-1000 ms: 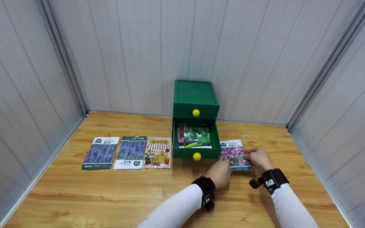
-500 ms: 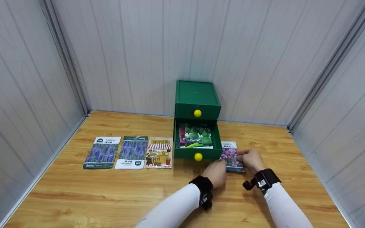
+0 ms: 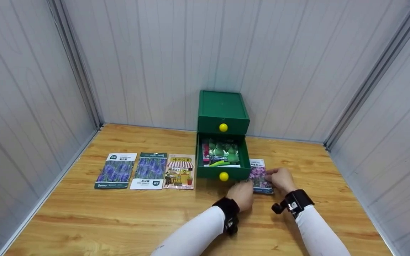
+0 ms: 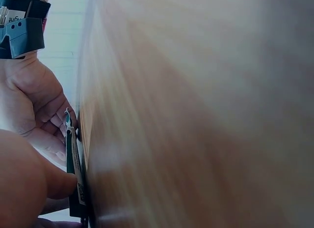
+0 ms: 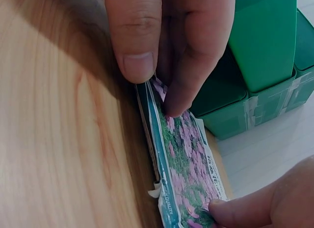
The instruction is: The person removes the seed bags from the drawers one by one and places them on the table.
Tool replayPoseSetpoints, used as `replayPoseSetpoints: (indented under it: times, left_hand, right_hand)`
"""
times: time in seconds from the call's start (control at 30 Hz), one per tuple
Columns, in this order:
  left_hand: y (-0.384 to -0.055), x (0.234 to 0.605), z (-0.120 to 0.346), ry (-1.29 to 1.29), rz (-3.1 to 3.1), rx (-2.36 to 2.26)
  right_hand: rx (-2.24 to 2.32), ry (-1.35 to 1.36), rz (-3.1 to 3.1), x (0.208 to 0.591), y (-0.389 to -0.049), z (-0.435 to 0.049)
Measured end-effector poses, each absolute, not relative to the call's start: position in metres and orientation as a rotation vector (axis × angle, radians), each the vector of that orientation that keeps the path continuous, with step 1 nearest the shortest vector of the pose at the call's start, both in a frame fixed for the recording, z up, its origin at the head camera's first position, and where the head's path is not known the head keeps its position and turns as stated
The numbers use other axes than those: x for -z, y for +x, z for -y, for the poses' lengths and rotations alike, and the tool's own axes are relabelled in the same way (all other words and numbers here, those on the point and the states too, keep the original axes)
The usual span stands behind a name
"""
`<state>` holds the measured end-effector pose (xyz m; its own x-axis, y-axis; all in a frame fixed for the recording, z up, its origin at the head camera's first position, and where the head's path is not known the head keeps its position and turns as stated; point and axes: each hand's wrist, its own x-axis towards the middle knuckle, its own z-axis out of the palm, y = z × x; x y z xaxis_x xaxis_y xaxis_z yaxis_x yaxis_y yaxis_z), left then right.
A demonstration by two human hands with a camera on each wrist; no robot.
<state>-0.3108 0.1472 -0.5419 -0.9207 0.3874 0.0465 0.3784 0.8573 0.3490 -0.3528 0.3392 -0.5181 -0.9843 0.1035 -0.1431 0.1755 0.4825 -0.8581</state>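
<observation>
A stack of seed packets, with a pink-flower seed packet (image 3: 259, 175) on top, lies on the table just right of the open drawer (image 3: 222, 172). My left hand (image 3: 241, 196) pinches its left edge; the right wrist view shows the thumb and fingers of that left hand (image 5: 140, 36) on the edge. On the opposite edge, my right hand (image 3: 282, 180) pinches the stack with bent fingers. The left wrist view gives the packets (image 4: 74, 164) edge-on between the left hand (image 4: 22, 179) and the right hand (image 4: 34, 98). Layers below the top packet are mostly hidden.
Behind the drawer stands a green cabinet (image 3: 222, 105), its upper drawer shut. Several packets (image 3: 222, 151) lie in the open drawer. Two purple-flower packets (image 3: 114, 171) (image 3: 150, 169) and a pink shop-print packet (image 3: 179, 171) lie in a row at left. Pale walls (image 3: 155, 64) enclose the table.
My right hand has moved slightly left, and the pink-flower packet has shifted left and closer to the drawer. Over the last half second, hands and packet have barely moved.
</observation>
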Motion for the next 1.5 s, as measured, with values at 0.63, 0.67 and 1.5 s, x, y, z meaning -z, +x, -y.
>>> replayPoseSetpoints:
  times: [0.63,0.67,1.5]
  left_hand:
    - [-0.310,0.544,-0.146,0.659,-3.061,-0.483]
    - [-0.310,0.544,-0.145,0.661,-3.050,-0.481]
    - [-0.306,0.518,-0.126,0.669,-2.828,-0.633]
  right_hand:
    - [1.505,0.224,-2.673,0.524,-0.355,-0.342]
    - [1.500,0.228,-2.680,0.524,-0.356,-0.342]
    - [1.509,0.307,-2.676,0.524,-0.360,-0.343]
